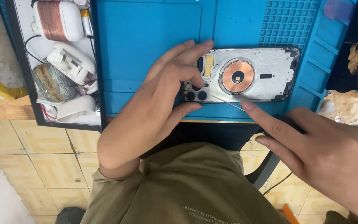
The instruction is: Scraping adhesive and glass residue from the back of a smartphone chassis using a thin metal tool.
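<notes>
An opened phone rear housing (270,74) lies on a blue repair mat (146,37), showing a round copper coil (238,76) and camera holes at its left end. My left hand (162,91) grips that left end, fingers over the top edge and thumb under the bottom edge. My right hand (311,145) holds a thin metal pick (227,102); the index finger lies along it, and its tip rests by the housing's lower edge near the camera holes.
A black-framed tray (30,83) at the left holds white earphone cases, wire coils and small parts. The mat has a grid of small compartments (289,20) at the upper right. Dark clutter (353,49) sits at the right edge. Tiled floor shows below.
</notes>
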